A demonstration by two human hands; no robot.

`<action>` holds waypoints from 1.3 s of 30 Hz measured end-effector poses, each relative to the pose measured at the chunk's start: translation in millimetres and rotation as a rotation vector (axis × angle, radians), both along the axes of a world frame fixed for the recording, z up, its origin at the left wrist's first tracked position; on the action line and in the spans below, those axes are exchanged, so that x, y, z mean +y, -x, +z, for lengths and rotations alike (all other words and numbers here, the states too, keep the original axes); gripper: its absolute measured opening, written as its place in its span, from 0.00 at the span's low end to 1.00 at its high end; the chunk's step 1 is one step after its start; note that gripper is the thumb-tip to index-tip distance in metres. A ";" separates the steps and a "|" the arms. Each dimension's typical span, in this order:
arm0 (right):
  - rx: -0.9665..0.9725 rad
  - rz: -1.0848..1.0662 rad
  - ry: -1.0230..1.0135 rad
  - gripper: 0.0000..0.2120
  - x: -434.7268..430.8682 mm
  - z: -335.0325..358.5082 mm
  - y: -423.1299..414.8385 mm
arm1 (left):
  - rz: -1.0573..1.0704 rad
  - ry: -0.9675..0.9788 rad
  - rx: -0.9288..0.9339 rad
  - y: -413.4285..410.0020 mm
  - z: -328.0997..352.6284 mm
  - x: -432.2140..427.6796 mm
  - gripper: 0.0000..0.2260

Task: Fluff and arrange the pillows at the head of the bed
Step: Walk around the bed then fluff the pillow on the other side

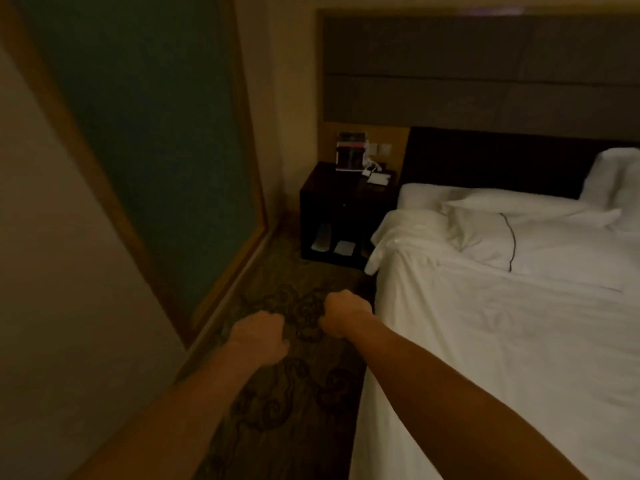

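Observation:
A white pillow (502,233) with a dark piped seam lies flat near the head of the bed (485,341), slightly askew. A second white pillow (613,174) leans against the dark headboard (485,161) at the far right, partly cut off by the frame edge. My left hand (259,337) and my right hand (343,317) are both curled into fists with nothing in them, held out over the carpet beside the bed's left edge. Both hands are well short of the pillows.
A dark nightstand (343,216) stands left of the bed head, with a small stand and cards on top and items in its lower shelf. A framed green wall panel (156,133) runs along the left. Patterned carpet (294,393) fills the narrow aisle.

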State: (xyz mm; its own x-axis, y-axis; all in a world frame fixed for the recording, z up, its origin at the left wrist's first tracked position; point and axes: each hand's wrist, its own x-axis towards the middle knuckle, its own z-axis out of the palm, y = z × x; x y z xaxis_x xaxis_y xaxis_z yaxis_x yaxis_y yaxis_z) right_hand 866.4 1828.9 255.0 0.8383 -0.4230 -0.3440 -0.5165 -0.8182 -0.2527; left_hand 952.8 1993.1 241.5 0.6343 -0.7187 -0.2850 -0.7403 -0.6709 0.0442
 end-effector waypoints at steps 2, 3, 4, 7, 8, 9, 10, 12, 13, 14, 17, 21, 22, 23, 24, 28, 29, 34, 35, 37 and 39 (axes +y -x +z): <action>-0.046 -0.041 0.016 0.11 -27.3 7.4 -38.2 | -0.038 0.017 -0.005 -56.6 10.0 -35.7 0.16; -0.054 -0.066 0.021 0.11 -42.1 11.2 -53.6 | -0.061 0.020 0.000 -82.5 15.0 -55.9 0.15; -0.056 -0.094 0.023 0.11 -60.3 13.6 -68.9 | -0.087 0.023 0.013 -107.6 19.2 -80.5 0.15; -0.037 -0.182 0.037 0.10 -119.8 14.7 -102.7 | -0.182 0.020 0.035 -166.1 26.1 -161.2 0.14; -0.036 -0.223 0.051 0.09 -143.3 12.3 -113.1 | -0.218 0.031 0.038 -181.4 26.2 -191.0 0.13; -0.033 -0.274 0.062 0.10 -168.6 10.1 -123.7 | -0.262 0.047 0.039 -195.9 25.6 -222.1 0.11; -0.028 -0.324 0.077 0.12 -192.7 8.2 -133.0 | -0.303 0.058 0.041 -206.7 24.2 -250.4 0.10; -0.036 -0.463 0.102 0.13 -245.4 5.2 -155.6 | -0.392 0.053 0.048 -236.1 17.8 -313.9 0.10; -0.029 -0.530 0.104 0.13 -270.9 6.1 -163.1 | -0.443 0.031 0.040 -249.7 16.0 -347.6 0.10; -0.009 -0.572 0.106 0.13 -292.9 7.8 -166.7 | -0.487 0.016 0.024 -260.5 16.5 -378.3 0.11; 0.049 -0.710 0.127 0.12 -361.4 15.3 -164.1 | -0.595 0.002 0.038 -285.1 24.3 -481.1 0.11; 0.052 -0.955 0.107 0.12 -458.3 16.2 -144.3 | -0.779 -0.026 0.086 -279.5 30.6 -622.1 0.18; 0.057 -0.995 0.098 0.10 -473.2 13.9 -136.9 | -0.839 -0.010 0.065 -270.6 30.8 -640.7 0.19; 0.051 -1.049 0.081 0.09 -496.0 9.3 -130.9 | -0.912 0.010 0.041 -261.5 28.5 -668.7 0.18; 0.042 -1.092 0.067 0.09 -521.7 0.9 -126.6 | -0.977 0.017 0.015 -253.2 23.2 -698.5 0.19; -0.006 -1.202 0.035 0.10 -627.9 -27.1 -121.7 | -1.113 0.006 -0.067 -227.7 1.8 -809.7 0.21; -0.004 -1.211 0.018 0.10 -653.8 -32.8 -122.9 | -1.124 -0.018 -0.075 -225.7 -2.3 -835.1 0.21; -0.014 -1.227 -0.007 0.10 -772.9 -38.0 -128.2 | -1.052 -0.056 -0.056 -239.6 -1.3 -957.6 0.18; -0.018 -1.233 -0.017 0.11 -794.5 -36.6 -129.7 | -1.041 -0.071 -0.055 -244.3 0.8 -979.8 0.17; -0.015 -1.238 -0.033 0.10 -828.6 -35.1 -131.8 | -1.033 -0.091 -0.075 -251.7 4.2 -1016.9 0.16; -0.035 -1.244 -0.035 0.11 -865.0 -34.0 -133.1 | -1.014 -0.098 -0.069 -257.6 8.8 -1059.3 0.17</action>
State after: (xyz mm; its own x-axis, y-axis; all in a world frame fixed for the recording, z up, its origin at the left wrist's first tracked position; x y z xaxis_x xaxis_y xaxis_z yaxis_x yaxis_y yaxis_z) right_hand 999.4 963.9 221.0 -0.1153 -0.9271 -0.3566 -0.9282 0.2284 -0.2938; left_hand 1210.4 933.9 250.3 -0.2425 -0.9021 -0.3570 -0.9607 0.2746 -0.0413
